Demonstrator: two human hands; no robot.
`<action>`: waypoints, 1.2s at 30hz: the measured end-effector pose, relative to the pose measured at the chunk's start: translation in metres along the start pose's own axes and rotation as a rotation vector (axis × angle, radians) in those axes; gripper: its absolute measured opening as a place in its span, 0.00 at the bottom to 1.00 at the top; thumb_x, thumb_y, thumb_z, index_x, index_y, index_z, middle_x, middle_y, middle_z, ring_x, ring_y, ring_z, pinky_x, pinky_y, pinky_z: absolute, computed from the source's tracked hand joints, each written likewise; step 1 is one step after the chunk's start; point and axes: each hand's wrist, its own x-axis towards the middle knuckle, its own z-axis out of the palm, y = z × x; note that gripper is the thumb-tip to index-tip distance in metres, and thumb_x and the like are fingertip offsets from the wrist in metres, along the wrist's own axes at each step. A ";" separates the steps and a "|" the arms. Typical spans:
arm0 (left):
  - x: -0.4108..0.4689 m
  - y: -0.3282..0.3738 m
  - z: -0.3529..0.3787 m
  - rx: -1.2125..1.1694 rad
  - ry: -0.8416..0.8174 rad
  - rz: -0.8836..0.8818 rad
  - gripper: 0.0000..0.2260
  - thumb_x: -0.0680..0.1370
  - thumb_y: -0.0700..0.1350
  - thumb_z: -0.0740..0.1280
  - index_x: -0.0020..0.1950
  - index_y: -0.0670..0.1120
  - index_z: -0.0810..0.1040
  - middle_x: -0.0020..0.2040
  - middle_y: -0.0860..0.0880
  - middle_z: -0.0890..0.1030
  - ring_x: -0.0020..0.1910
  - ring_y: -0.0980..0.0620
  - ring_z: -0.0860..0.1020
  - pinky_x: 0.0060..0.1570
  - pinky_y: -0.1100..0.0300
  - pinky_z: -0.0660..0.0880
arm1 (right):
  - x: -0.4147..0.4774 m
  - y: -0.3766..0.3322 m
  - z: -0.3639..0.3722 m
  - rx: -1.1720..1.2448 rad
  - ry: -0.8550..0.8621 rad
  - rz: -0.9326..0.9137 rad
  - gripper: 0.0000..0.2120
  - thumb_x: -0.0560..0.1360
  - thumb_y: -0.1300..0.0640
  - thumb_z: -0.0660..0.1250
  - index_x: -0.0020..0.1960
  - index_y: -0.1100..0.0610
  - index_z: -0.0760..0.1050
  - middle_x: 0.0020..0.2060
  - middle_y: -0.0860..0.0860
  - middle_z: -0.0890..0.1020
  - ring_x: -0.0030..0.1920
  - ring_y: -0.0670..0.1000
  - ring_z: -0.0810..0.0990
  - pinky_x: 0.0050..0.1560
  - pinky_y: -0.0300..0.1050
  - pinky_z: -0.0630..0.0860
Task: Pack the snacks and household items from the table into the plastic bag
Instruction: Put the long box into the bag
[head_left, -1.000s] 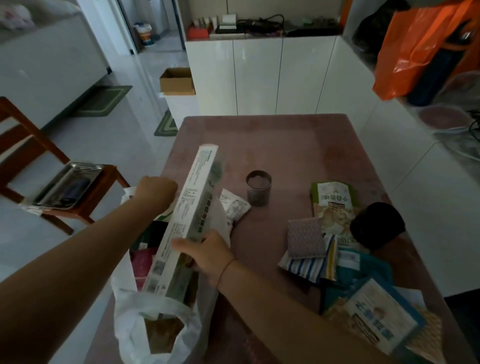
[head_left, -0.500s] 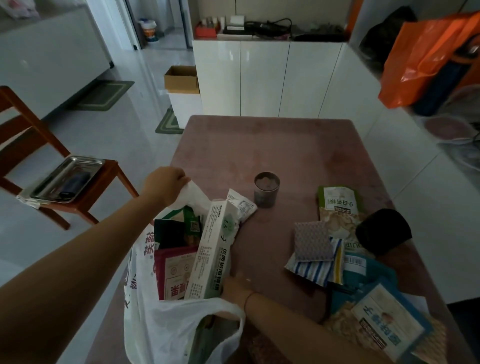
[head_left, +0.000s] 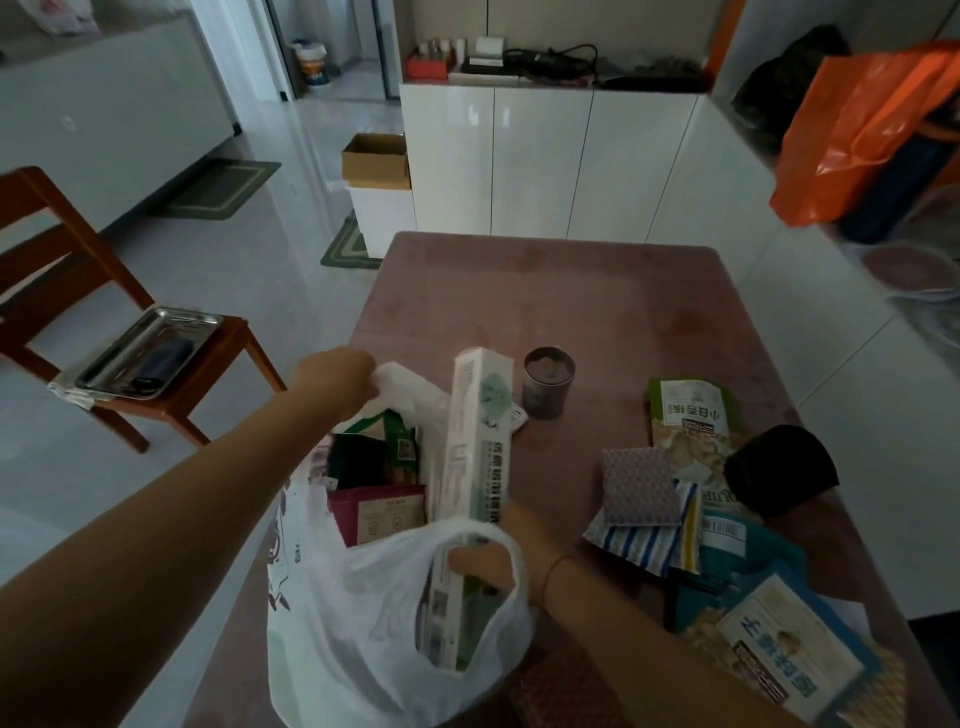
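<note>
At the far left of the frame a wooden chair (head_left: 104, 291) carried a metal tray (head_left: 150, 345). Moving right, the left hand (head_left: 335, 379) was pinched shut on the far rim of the white plastic bag (head_left: 363, 597), holding its mouth open at the lower middle. Inside stood a dark green packet (head_left: 371, 452), a pink packet (head_left: 379, 512) and a long box (head_left: 475, 462), which leaned upright with its top clear of the rim. The right hand (head_left: 498, 558) was wrapped closed around the box's lower part, inside the bag. Half a second earlier that hand sat lower beside the bag and the box showed less height. The box looked stiff and light, best gripped round its narrow middle; the bag was limp and needed holding. Further right, a small jar (head_left: 548, 382), a nut packet (head_left: 685, 431), a sponge (head_left: 641, 486) and a black roll (head_left: 779, 470) waited on the table (head_left: 571, 291).
</note>
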 end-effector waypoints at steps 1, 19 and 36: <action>-0.002 0.002 -0.003 -0.055 0.017 -0.005 0.12 0.78 0.50 0.60 0.51 0.43 0.77 0.46 0.46 0.79 0.44 0.47 0.78 0.41 0.56 0.73 | -0.003 0.002 -0.007 0.028 0.022 -0.038 0.26 0.65 0.46 0.73 0.60 0.55 0.77 0.53 0.53 0.82 0.53 0.53 0.82 0.49 0.41 0.80; -0.003 0.106 -0.043 -0.675 0.131 0.212 0.15 0.80 0.51 0.58 0.37 0.44 0.74 0.30 0.49 0.73 0.30 0.48 0.78 0.23 0.64 0.67 | -0.086 -0.002 -0.070 -0.388 -0.024 -0.044 0.37 0.66 0.36 0.70 0.69 0.52 0.66 0.63 0.53 0.72 0.62 0.55 0.73 0.63 0.49 0.73; -0.062 0.073 -0.017 -1.015 0.012 -0.059 0.14 0.80 0.45 0.58 0.38 0.41 0.75 0.34 0.44 0.78 0.29 0.50 0.73 0.23 0.67 0.68 | -0.058 -0.037 -0.029 0.014 0.402 -0.258 0.50 0.72 0.41 0.65 0.75 0.46 0.29 0.65 0.48 0.73 0.55 0.52 0.80 0.51 0.45 0.79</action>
